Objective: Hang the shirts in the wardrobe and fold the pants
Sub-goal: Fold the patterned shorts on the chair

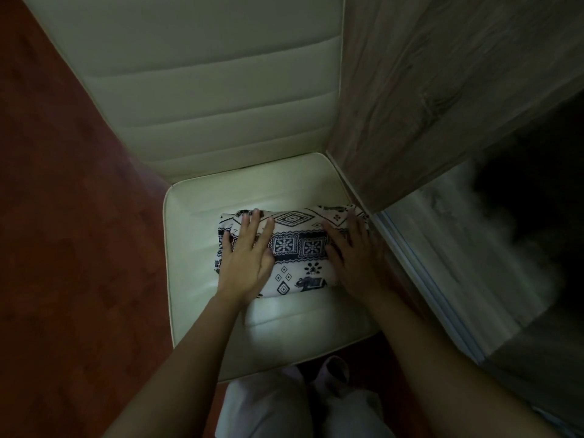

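A folded pair of white pants with a dark blue geometric and elephant print (295, 248) lies on the seat of a cream padded chair (196, 235). My left hand (248, 257) lies flat on the left half of the bundle, fingers straight and spread. On the right half, my right hand (354, 257) presses down in the same way, its fingers straight. Neither hand grips the cloth.
The chair's ribbed backrest (202, 90) rises behind the seat. A wood-grain wardrobe door (442, 90) stands close along the seat's right edge, with the dark wardrobe opening (543, 200) beyond it. Reddish-brown floor (63, 216) lies to the left. My legs in light trousers (297, 409) are below.
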`<state>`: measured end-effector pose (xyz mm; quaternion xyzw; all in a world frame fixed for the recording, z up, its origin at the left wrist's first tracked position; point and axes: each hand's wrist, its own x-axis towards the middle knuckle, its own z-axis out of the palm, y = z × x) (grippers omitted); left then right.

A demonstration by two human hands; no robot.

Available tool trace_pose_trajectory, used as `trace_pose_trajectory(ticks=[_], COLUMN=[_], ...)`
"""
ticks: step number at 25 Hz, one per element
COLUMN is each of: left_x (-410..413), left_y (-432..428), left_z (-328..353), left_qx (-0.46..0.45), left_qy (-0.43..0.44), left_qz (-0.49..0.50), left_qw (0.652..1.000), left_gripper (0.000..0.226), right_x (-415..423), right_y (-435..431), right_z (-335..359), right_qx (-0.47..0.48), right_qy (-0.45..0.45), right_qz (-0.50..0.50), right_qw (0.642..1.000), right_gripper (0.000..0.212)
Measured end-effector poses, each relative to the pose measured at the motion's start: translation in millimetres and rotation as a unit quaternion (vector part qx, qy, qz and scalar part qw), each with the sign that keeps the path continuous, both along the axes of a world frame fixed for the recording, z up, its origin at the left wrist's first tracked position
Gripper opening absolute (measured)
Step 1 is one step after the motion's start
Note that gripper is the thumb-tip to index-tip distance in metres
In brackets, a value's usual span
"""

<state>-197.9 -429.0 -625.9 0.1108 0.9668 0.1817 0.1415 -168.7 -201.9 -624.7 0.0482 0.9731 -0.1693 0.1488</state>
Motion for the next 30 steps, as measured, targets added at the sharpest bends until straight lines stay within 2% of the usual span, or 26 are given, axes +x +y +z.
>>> trace_pose_trajectory(ticks=[1, 3, 5, 7, 10, 13, 15, 18, 21, 25, 27, 30], left_x=[1, 10, 21, 25, 12, 1, -4, -8, -7, -27, -38, -54], left_y=[-2, -1, 9, 19, 10, -4, -9, -13, -3, 23, 45, 88], left_z=[3, 12, 21, 25, 15, 10, 16, 40, 102, 230, 314, 435], left_qx=[-0.001, -0.007, 0.008, 0.048, 0.109, 0.163, 0.204, 0.208, 0.209, 0.250, 0.299, 0.359], left_qy=[-0.005, -0.025, -0.058, -0.075, -0.084, -0.090, -0.099, -0.057, 0.013, 0.099, 0.130, 0.211], left_qz=[0.026, 0.153, 0.275, 0.327, 0.337, 0.283, 0.274, 0.246, 0.210, 0.143, 0.098, 0.029], left_qw=[1.000, 0.988, 0.960, 0.941, 0.931, 0.941, 0.935, 0.945, 0.955, 0.952, 0.940, 0.909], left_gripper=[0.057, 0.059, 0.063, 0.067, 0.069, 0.065, 0.057, 0.051, 0.050, 0.049, 0.049, 0.048], right_x=[0, 5, 11, 12, 6, 2, 2, 9, 18, 23, 26, 27], right_y=[0, -3, -8, -14, -21, -25, -23, -22, -24, -9, 10, 42], right_z=[2, 1, -2, -2, -2, -2, 1, 26, 98, 239, 317, 433], right_qx=[-0.021, -0.088, -0.135, -0.131, -0.112, -0.186, -0.200, -0.199, -0.211, -0.168, -0.143, -0.105], right_qy=[-0.006, -0.046, -0.064, -0.031, 0.004, -0.005, -0.008, 0.004, 0.068, 0.186, 0.255, 0.374], right_qz=[-0.039, -0.118, -0.144, -0.154, -0.167, -0.202, -0.205, -0.203, -0.216, -0.244, -0.254, -0.268], right_qw=[0.999, 0.988, 0.978, 0.979, 0.980, 0.962, 0.958, 0.959, 0.951, 0.937, 0.922, 0.882], right_gripper=[0.057, 0.069, 0.076, 0.077, 0.075, 0.072, 0.070, 0.070, 0.069, 0.062, 0.063, 0.061])
